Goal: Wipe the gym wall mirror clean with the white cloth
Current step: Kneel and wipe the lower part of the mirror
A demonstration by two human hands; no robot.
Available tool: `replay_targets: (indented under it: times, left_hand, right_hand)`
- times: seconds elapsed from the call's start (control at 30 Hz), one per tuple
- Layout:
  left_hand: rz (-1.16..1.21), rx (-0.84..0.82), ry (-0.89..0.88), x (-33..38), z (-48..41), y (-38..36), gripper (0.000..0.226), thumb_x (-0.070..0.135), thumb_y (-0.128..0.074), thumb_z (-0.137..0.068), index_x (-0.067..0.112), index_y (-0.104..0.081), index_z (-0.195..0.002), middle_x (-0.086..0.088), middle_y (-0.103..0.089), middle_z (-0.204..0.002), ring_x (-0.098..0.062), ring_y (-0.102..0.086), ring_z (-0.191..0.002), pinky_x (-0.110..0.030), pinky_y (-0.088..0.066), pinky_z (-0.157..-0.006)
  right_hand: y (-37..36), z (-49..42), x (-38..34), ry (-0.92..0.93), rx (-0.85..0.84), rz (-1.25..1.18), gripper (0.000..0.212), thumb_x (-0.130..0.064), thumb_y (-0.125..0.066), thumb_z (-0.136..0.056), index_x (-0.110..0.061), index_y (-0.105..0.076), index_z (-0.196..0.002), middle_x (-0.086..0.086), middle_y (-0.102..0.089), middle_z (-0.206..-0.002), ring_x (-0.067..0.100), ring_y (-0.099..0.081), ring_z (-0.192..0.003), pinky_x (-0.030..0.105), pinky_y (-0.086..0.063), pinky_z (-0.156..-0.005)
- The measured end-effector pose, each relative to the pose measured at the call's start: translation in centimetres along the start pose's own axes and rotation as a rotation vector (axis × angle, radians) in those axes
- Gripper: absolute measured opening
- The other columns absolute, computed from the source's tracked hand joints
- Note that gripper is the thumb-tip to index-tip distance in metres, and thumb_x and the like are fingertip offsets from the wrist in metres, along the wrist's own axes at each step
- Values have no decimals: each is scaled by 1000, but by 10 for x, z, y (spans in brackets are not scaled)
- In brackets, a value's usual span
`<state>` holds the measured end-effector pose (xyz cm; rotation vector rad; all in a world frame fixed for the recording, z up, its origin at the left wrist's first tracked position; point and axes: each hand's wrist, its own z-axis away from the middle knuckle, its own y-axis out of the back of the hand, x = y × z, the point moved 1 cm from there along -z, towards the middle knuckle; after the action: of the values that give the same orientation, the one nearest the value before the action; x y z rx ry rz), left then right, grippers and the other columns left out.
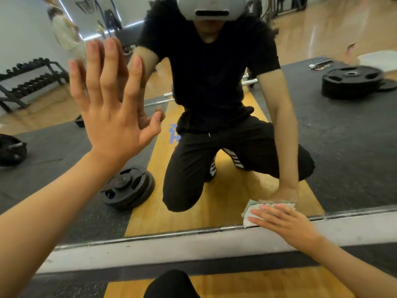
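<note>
Left hand (111, 108) — arm raised, fingers straight and spread, palm flat against the large wall mirror (333, 134). Right hand (285, 222) — fingers straight, pressing a folded white cloth (255, 210) to the glass at its lower edge, the cloth's long axis lying along the metal bottom trim (171, 235).

Glossy glass mirror (322, 147), soft cloth (253, 214)

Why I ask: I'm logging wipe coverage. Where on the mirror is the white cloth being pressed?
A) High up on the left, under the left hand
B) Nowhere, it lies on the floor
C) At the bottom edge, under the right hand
C: the right hand presses the white cloth against the mirror at its bottom edge, while the left hand is bare.
</note>
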<state>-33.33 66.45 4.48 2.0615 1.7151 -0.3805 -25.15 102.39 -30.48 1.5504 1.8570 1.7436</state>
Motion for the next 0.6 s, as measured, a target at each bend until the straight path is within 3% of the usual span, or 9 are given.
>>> replay_targets:
  times: [0.1,0.23,0.3,0.4,0.53,0.6]
  left_hand:
    - [3,11,7,-1,0,-1,79,60,-40,-102,12,-33,-164,-32,-30,-160,-54,-24,-148,-56,-3,-129]
    - [15,-1,2,3,-2,0,79,57,-46,-99,9,-37,-161,-29,-26,-162,-53,-23,-149,-59,-7,-129]
    - [32,-10,-5,3,-3,1,79,58,-47,-99,11,-35,-162,-28,-26,-162,-52,-23,-150,-63,-11,-127]
    - [17,-5,-12,1,-4,2,79,58,-48,-98,12,-34,-161,-26,-25,-162,-49,-23,-150,-61,-10,-127]
    - [26,29,-12,2,-3,0,78,55,-50,-97,12,-36,-161,-25,-28,-163,-49,-26,-150,-61,-12,-127]
    - [26,33,-14,0,-3,-2,79,54,-52,-96,13,-36,-162,-25,-29,-163,-48,-26,-151,-60,-13,-128]
  right_hand:
    - [26,-8,18,-85,141,-52,138,-12,-95,-62,-25,-9,-169,3,-2,-177,25,1,-163,44,5,-132]
    - [104,-113,13,-304,576,-49,74,-26,-58,-104,-28,-18,-167,7,-10,-174,32,-10,-160,47,-3,-131]
    - [125,-148,9,-473,700,-150,62,-34,-48,-111,-28,-19,-166,10,-13,-172,35,-12,-159,51,-7,-131]
    - [92,-129,-10,-553,714,-172,71,-35,-52,-108,-28,-15,-168,10,-3,-176,35,-4,-162,52,-7,-131]
    - [32,-66,-44,-560,437,-178,101,-19,-88,-80,-27,-25,-159,10,-7,-174,38,-7,-159,50,-1,-130]
    - [52,-80,-36,-583,462,-186,90,-23,-79,-89,-27,-24,-160,9,-1,-175,36,2,-162,51,1,-131]
